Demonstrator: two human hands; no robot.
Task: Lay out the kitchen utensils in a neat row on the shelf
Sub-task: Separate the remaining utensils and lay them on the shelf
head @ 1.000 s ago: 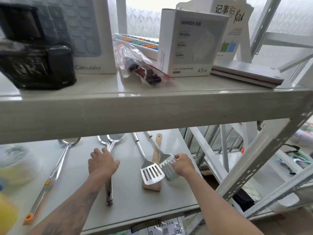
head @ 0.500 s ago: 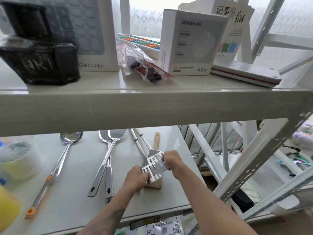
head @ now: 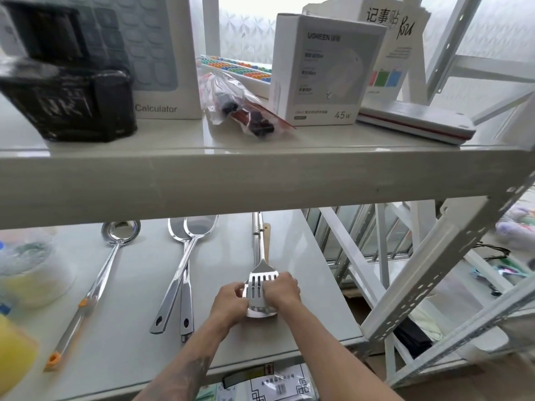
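Near shelf front edge, right of spoons, both hands, left & right, grip the stacked spatulas by the blades. Step: squaring them up. Next, probably: spread them apart w/ handles parallel.

We read "Calculator" on the tall white-and-grey box, and "UGREEN" and "45w" on the white carton.
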